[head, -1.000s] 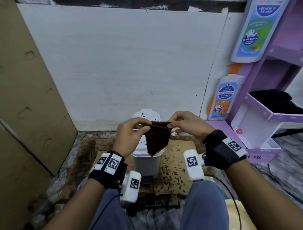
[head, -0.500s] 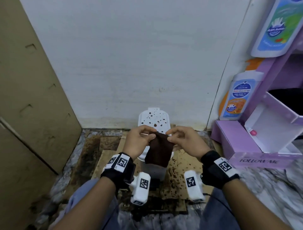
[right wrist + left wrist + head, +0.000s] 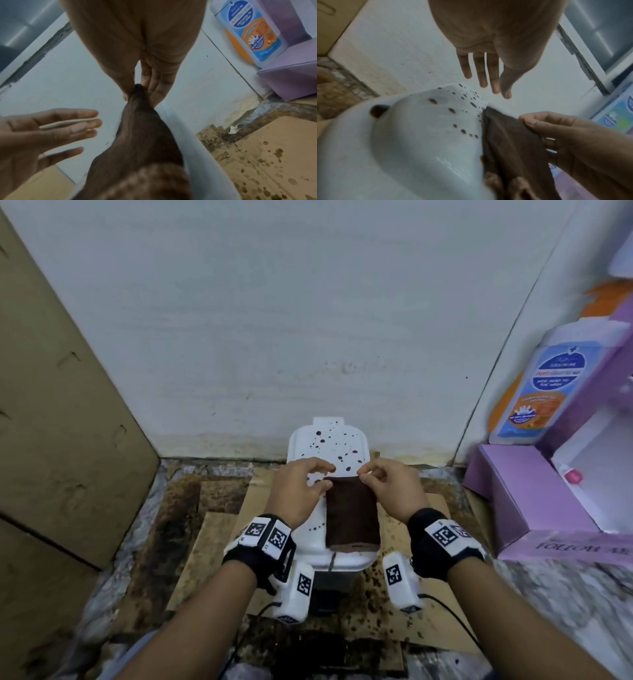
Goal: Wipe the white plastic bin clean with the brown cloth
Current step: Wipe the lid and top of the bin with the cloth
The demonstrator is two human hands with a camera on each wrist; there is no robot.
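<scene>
Right hand (image 3: pixel 390 491) pinching the far corner of the brown cloth (image 3: pixel 352 517) between thumb and fingertips, other fingers curled loosely, wrist angled inward over the bin. Left hand (image 3: pixel 299 491) spread, fingers straight and slightly apart, holding nothing, hovering just beside the cloth's left edge; in the head view whether a fingertip touches the cloth cannot be told. Both forearms reaching forward, wrists level, each banded with a black strap and white marker block. Cloth draped flat over the right half of the white plastic bin (image 3: pixel 310 535), lying on its closed lid. Lid dotted with dark brown spots. Bin standing on stained cardboard (image 3: pixel 404 604) on the floor, close to the white wall (image 3: pixel 308 320).
</scene>
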